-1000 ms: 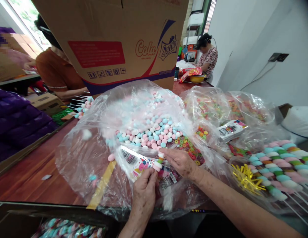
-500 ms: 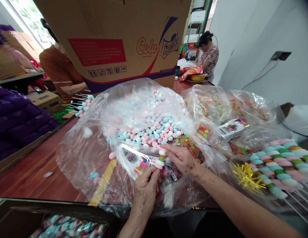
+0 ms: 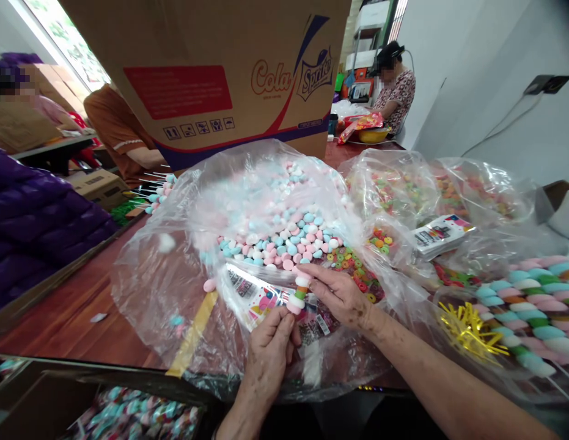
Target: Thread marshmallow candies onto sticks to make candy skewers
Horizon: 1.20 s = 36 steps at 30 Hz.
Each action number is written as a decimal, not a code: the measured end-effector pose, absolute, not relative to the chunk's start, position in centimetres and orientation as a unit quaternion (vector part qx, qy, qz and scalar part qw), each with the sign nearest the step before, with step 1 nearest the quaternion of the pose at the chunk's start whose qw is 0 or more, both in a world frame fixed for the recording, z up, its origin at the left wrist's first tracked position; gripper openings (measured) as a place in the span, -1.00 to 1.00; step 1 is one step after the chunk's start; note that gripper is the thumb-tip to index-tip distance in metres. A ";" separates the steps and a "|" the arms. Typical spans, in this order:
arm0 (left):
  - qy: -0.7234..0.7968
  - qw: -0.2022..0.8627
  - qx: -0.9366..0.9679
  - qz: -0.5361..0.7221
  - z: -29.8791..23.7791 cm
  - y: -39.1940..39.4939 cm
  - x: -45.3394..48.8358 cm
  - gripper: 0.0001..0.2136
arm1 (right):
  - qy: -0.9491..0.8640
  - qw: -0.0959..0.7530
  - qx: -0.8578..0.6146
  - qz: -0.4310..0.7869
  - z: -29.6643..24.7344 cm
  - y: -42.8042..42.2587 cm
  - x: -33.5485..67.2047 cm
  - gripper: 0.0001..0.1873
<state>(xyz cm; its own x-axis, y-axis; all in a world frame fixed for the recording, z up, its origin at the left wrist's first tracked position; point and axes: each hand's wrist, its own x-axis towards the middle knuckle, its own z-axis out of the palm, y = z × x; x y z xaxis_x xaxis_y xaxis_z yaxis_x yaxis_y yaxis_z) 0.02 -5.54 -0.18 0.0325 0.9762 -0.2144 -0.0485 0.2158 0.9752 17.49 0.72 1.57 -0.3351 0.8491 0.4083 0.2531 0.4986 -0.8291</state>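
My left hand [image 3: 271,342] is closed around the lower end of a marshmallow skewer [image 3: 301,294], just below its bottom pink and white pieces. Green and orange gummy pieces sit between the marshmallows on it. At the top end, the thumb and fingers of my right hand [image 3: 341,296] pinch a pink marshmallow [image 3: 298,275]. The stick itself is mostly hidden by candy and fingers. Behind the hands, loose pink, white and blue marshmallows [image 3: 291,244] lie in a large clear plastic bag [image 3: 146,269]. Gummy rings [image 3: 352,269] lie just beyond my right hand, and printed wrappers [image 3: 252,293] beside the skewer.
A tall cardboard box [image 3: 192,55] stands behind the bag. At right are finished skewers [image 3: 527,305], gold ties [image 3: 472,333], a wrapper stack [image 3: 442,235] and bagged gummies [image 3: 394,189]. A box of wrapped candy [image 3: 137,415] sits low left. Other people sit farther back.
The view has turned slightly left, so the background sits farther right. Both hands keep nearly the same hold on the skewer.
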 end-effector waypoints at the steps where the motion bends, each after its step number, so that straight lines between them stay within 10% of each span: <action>1: 0.524 0.576 0.435 0.452 -0.3 -5.6 0.0 -0.62 | -0.743 0.442 -0.371 0.339 1.5 0.7 17.6 -0.60; 17: 0.545 0.569 0.450 0.419 -0.7 -5.4 0.0 -0.62 | -0.740 0.450 -0.357 0.350 1.9 0.9 18.0 -0.61; 29: 0.566 0.512 0.480 0.433 -0.6 -5.6 0.2 -0.70 | -0.614 0.448 -0.340 0.554 0.6 1.3 18.6 -0.14; 36: 0.565 0.309 0.642 0.416 1.0 -5.6 0.2 -0.81 | -0.599 0.450 -0.307 0.586 1.4 1.5 19.3 -0.25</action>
